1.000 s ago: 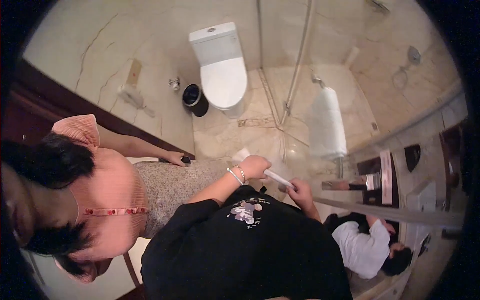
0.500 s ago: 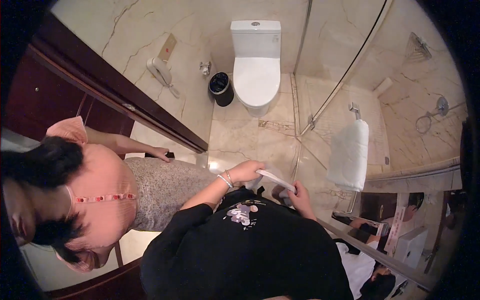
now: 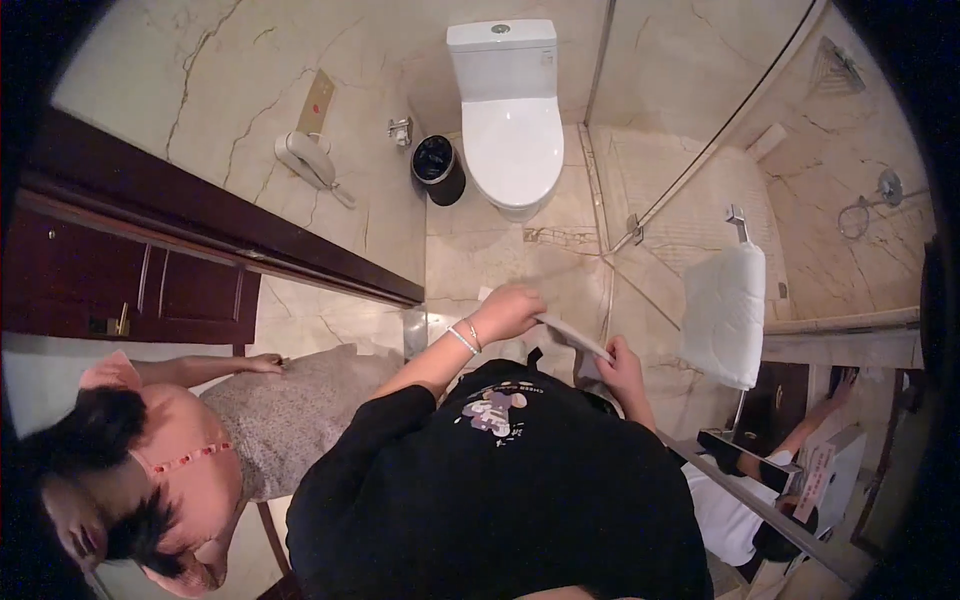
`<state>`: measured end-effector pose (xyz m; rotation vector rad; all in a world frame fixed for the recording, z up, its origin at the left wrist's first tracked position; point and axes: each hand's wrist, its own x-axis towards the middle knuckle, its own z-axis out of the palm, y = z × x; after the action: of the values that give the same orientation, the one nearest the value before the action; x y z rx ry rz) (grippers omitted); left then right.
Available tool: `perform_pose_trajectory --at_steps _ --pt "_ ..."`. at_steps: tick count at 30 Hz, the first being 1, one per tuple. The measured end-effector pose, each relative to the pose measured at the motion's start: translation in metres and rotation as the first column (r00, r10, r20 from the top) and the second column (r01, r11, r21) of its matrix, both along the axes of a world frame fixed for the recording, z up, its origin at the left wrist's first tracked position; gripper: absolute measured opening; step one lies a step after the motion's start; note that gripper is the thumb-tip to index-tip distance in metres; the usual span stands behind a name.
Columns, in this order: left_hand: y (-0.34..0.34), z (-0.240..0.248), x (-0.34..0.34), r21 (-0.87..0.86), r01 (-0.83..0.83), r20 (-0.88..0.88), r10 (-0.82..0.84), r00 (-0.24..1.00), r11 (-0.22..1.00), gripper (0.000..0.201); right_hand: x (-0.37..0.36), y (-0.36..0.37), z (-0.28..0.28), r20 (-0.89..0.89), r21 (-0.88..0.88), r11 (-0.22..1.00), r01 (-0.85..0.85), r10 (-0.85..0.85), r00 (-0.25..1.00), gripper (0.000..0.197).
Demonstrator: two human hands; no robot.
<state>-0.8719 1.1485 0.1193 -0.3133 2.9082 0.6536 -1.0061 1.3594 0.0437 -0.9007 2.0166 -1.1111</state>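
Note:
In front of my body, a strip of greyish-white cloth (image 3: 574, 335) is stretched between my two hands. My left hand (image 3: 508, 311), with bracelets at its wrist, is closed on the cloth's left end. On the other end, my right hand (image 3: 623, 372) is closed, thumb on top. The cloth slants down to the right and its lower part is partly hidden behind my black shirt, so I cannot tell its full size.
A white toilet (image 3: 512, 150) stands ahead beside a black bin (image 3: 438, 170). A white towel (image 3: 722, 315) hangs at right by the glass shower panel. At left, a person in a pink top (image 3: 195, 420) stands beyond the dark doorframe (image 3: 230, 215). A phone (image 3: 308, 163) is wall-mounted.
The cloth now hangs wider and looser between my hands, which have moved slightly right. The person at left has shifted lower in the view, and the whole view has turned a little.

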Motion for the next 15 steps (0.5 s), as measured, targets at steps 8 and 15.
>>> perform_pose_trajectory --at_steps 8,15 --pt "-0.028 0.002 -0.045 0.053 0.122 -0.049 -0.12 0.992 0.991 0.017 -0.018 0.001 -0.071 -0.235 0.174 0.953 -0.248 0.285 0.929 0.026" --pt "-0.05 0.036 -0.091 0.0 0.118 -0.224 -0.115 0.968 0.993 0.014 -0.05 0.015 -0.038 -0.339 0.256 0.954 0.158 -0.065 0.939 0.015"
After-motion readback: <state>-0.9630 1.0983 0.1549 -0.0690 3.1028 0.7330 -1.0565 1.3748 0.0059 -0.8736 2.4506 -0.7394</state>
